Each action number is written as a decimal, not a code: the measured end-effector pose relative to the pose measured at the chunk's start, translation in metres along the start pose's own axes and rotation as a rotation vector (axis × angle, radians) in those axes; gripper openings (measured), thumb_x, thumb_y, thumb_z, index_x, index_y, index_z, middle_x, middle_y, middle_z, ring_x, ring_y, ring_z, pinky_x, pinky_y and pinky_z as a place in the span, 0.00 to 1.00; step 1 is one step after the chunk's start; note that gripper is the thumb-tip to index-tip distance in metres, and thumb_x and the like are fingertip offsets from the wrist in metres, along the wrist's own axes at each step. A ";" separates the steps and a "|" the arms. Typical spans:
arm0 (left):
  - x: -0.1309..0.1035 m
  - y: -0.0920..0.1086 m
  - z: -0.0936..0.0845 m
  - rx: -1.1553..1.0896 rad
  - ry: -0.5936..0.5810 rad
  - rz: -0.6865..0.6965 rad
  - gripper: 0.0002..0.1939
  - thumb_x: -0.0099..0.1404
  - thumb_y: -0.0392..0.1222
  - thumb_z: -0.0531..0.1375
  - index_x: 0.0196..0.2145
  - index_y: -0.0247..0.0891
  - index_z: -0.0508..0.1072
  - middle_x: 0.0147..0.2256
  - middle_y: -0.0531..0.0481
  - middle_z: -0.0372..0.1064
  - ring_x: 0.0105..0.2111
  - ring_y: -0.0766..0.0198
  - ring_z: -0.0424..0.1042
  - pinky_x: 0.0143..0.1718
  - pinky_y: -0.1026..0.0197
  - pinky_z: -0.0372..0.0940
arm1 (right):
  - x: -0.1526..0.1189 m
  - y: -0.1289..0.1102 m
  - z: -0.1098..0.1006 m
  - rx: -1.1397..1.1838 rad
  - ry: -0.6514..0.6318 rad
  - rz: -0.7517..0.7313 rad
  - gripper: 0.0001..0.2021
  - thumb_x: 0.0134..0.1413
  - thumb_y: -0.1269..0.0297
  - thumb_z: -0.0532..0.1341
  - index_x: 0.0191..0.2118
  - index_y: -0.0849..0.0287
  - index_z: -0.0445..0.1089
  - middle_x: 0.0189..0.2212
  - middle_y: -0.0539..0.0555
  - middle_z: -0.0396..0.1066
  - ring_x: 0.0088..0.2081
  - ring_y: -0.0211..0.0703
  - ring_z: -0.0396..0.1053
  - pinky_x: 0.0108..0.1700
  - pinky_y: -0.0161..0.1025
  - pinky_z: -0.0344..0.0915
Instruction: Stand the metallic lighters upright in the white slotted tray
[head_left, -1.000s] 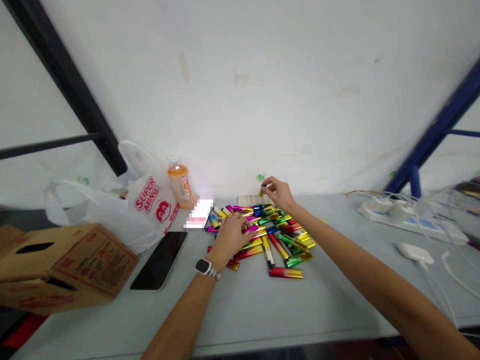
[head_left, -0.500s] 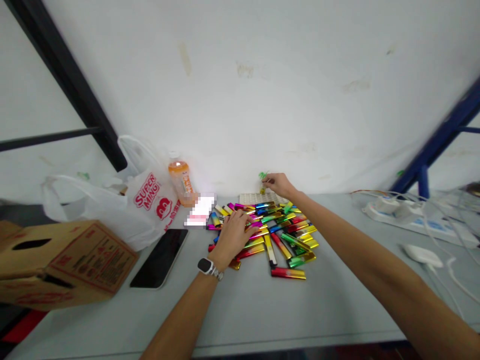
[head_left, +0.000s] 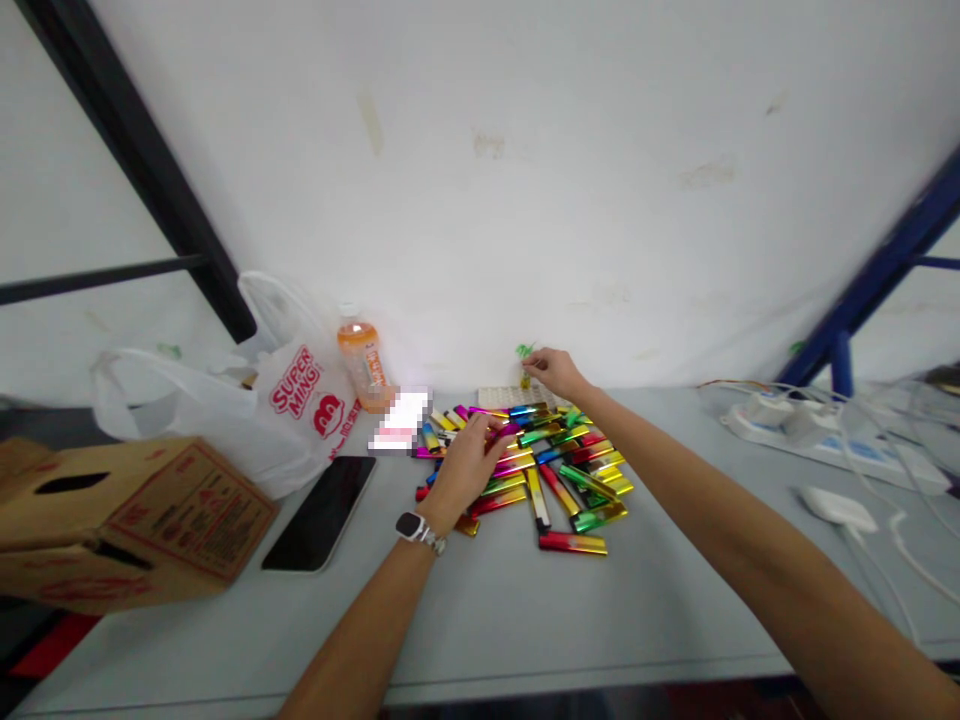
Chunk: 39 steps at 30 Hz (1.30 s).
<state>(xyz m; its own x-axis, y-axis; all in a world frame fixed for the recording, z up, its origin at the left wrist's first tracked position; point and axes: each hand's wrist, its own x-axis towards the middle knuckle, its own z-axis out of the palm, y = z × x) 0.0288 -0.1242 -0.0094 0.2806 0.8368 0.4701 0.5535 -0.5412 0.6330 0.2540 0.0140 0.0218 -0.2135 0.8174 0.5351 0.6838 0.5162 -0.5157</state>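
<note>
My left hand [head_left: 466,465], with a watch on its wrist, rests on the left part of a pile of shiny multicoloured lighters [head_left: 559,450]. Its thumb and fingers close around a magenta lighter [head_left: 511,430]. My right hand [head_left: 556,370] is beyond the pile, close to the wall. Its fingertips pinch a small plant-like piece [head_left: 525,352] with a green top and a yellowish lower part. Under that piece lies a beige studded plate [head_left: 499,396], partly hidden by lighters and my right hand.
To the left are a cardboard box [head_left: 172,520], a white plastic bag [head_left: 300,400], an orange drink bottle [head_left: 363,350], a dark phone [head_left: 321,513] and a blurred-out bright item [head_left: 403,418]. A power strip [head_left: 832,445] with cables and a white adapter [head_left: 838,508] lie right.
My left hand has shifted slightly up and right, its thumb and fingers drawing together on the magenta lighter. My right hand stays at the plant-like piece.
</note>
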 end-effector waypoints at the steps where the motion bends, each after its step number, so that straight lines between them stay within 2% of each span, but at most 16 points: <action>1: 0.000 -0.001 0.000 -0.020 -0.001 -0.013 0.11 0.69 0.50 0.57 0.40 0.40 0.69 0.37 0.48 0.72 0.38 0.58 0.73 0.42 0.55 0.67 | 0.000 0.000 0.000 -0.021 -0.004 0.000 0.08 0.52 0.70 0.64 0.37 0.61 0.80 0.34 0.56 0.78 0.33 0.42 0.71 0.41 0.39 0.66; 8: -0.001 0.003 0.002 -0.134 0.031 -0.038 0.11 0.70 0.49 0.56 0.44 0.40 0.65 0.38 0.47 0.74 0.41 0.57 0.75 0.44 0.55 0.67 | -0.009 -0.001 -0.002 -0.211 -0.089 0.028 0.16 0.59 0.71 0.58 0.50 0.62 0.77 0.41 0.60 0.72 0.35 0.42 0.70 0.46 0.38 0.65; 11: -0.001 0.007 0.003 -0.174 0.056 -0.043 0.10 0.70 0.48 0.55 0.44 0.40 0.65 0.40 0.46 0.73 0.43 0.58 0.74 0.47 0.54 0.67 | -0.018 -0.008 -0.005 -0.332 -0.127 0.039 0.19 0.62 0.69 0.55 0.56 0.58 0.74 0.46 0.61 0.69 0.38 0.44 0.70 0.48 0.39 0.64; 15: -0.001 0.008 0.006 -0.267 0.061 -0.040 0.10 0.71 0.45 0.55 0.46 0.39 0.65 0.46 0.43 0.73 0.45 0.59 0.74 0.51 0.53 0.66 | -0.032 -0.019 -0.009 -0.488 -0.211 0.024 0.28 0.62 0.68 0.54 0.68 0.53 0.59 0.48 0.63 0.65 0.46 0.51 0.69 0.50 0.44 0.62; 17: -0.001 0.007 0.008 -0.299 0.053 -0.047 0.11 0.71 0.44 0.54 0.49 0.39 0.66 0.47 0.42 0.72 0.48 0.58 0.73 0.53 0.52 0.66 | -0.038 -0.026 -0.011 -0.480 -0.210 0.035 0.33 0.61 0.67 0.56 0.71 0.53 0.51 0.48 0.64 0.64 0.48 0.53 0.67 0.51 0.47 0.62; 19: -0.001 0.006 0.010 -0.344 0.042 -0.060 0.13 0.70 0.44 0.55 0.50 0.39 0.65 0.49 0.41 0.72 0.49 0.58 0.73 0.53 0.51 0.66 | -0.045 -0.035 -0.011 -0.370 -0.151 0.076 0.33 0.61 0.67 0.57 0.70 0.54 0.51 0.48 0.62 0.64 0.46 0.51 0.67 0.51 0.47 0.62; 21: 0.000 0.007 0.012 -0.424 0.040 -0.081 0.13 0.69 0.43 0.56 0.50 0.39 0.65 0.48 0.41 0.71 0.47 0.58 0.74 0.51 0.52 0.68 | -0.056 -0.048 -0.011 -0.162 -0.063 0.129 0.26 0.62 0.64 0.56 0.65 0.57 0.61 0.46 0.60 0.65 0.43 0.46 0.68 0.51 0.44 0.62; 23: -0.001 0.009 0.015 -0.533 0.054 -0.107 0.13 0.67 0.44 0.59 0.48 0.39 0.65 0.47 0.43 0.71 0.44 0.60 0.75 0.47 0.54 0.70 | -0.070 -0.064 -0.007 0.095 -0.001 0.159 0.18 0.66 0.57 0.53 0.52 0.58 0.72 0.42 0.57 0.68 0.40 0.43 0.68 0.49 0.40 0.63; 24: -0.001 0.010 0.017 -0.591 0.068 -0.124 0.14 0.65 0.44 0.60 0.46 0.39 0.64 0.46 0.44 0.71 0.41 0.61 0.76 0.46 0.55 0.71 | -0.079 -0.073 -0.005 0.207 0.026 0.163 0.18 0.66 0.53 0.52 0.46 0.58 0.75 0.40 0.55 0.70 0.41 0.43 0.68 0.49 0.40 0.62; 26: -0.002 0.014 0.021 -0.695 0.109 -0.153 0.16 0.62 0.46 0.64 0.42 0.40 0.62 0.44 0.47 0.71 0.38 0.63 0.76 0.42 0.57 0.72 | -0.096 -0.089 0.002 0.381 0.041 0.150 0.18 0.64 0.49 0.54 0.40 0.57 0.75 0.37 0.52 0.72 0.42 0.43 0.68 0.49 0.39 0.62; 30: -0.002 0.020 0.027 -0.785 0.176 -0.160 0.22 0.58 0.49 0.67 0.36 0.42 0.56 0.38 0.51 0.72 0.37 0.64 0.77 0.41 0.59 0.71 | -0.117 -0.108 0.014 0.476 0.127 0.153 0.16 0.58 0.49 0.61 0.31 0.58 0.71 0.30 0.51 0.71 0.35 0.43 0.66 0.40 0.38 0.62; 32: -0.002 0.022 0.024 -0.704 0.185 -0.139 0.21 0.57 0.49 0.67 0.35 0.41 0.57 0.36 0.52 0.71 0.37 0.64 0.76 0.42 0.60 0.70 | -0.120 -0.111 0.015 0.562 0.191 0.172 0.15 0.57 0.50 0.61 0.30 0.58 0.70 0.29 0.51 0.70 0.35 0.42 0.67 0.39 0.37 0.63; 35: 0.000 0.022 0.010 -0.408 0.182 -0.104 0.14 0.60 0.49 0.65 0.34 0.39 0.65 0.35 0.51 0.72 0.36 0.64 0.73 0.42 0.59 0.68 | -0.123 -0.114 0.012 0.755 0.310 0.245 0.15 0.56 0.49 0.62 0.32 0.56 0.67 0.30 0.51 0.72 0.35 0.42 0.70 0.39 0.37 0.66; 37: 0.001 0.020 0.000 -0.266 0.171 -0.104 0.12 0.64 0.49 0.60 0.33 0.38 0.69 0.33 0.50 0.72 0.35 0.62 0.72 0.41 0.58 0.67 | -0.126 -0.117 0.010 0.912 0.344 0.329 0.16 0.55 0.46 0.62 0.34 0.55 0.65 0.29 0.50 0.73 0.31 0.41 0.71 0.35 0.37 0.68; 39: 0.002 0.016 -0.007 -0.215 0.135 -0.102 0.12 0.67 0.50 0.57 0.33 0.38 0.71 0.33 0.49 0.73 0.33 0.62 0.71 0.38 0.59 0.66 | -0.129 -0.121 0.008 1.033 0.338 0.404 0.18 0.54 0.45 0.63 0.36 0.54 0.62 0.26 0.47 0.72 0.24 0.39 0.70 0.28 0.36 0.67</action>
<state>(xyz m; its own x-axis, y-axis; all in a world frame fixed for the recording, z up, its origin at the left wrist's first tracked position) 0.0325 -0.1318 0.0062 0.1165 0.8772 0.4658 0.3907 -0.4716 0.7905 0.1926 -0.1523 0.0095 0.1942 0.9408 0.2780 -0.2689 0.3236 -0.9072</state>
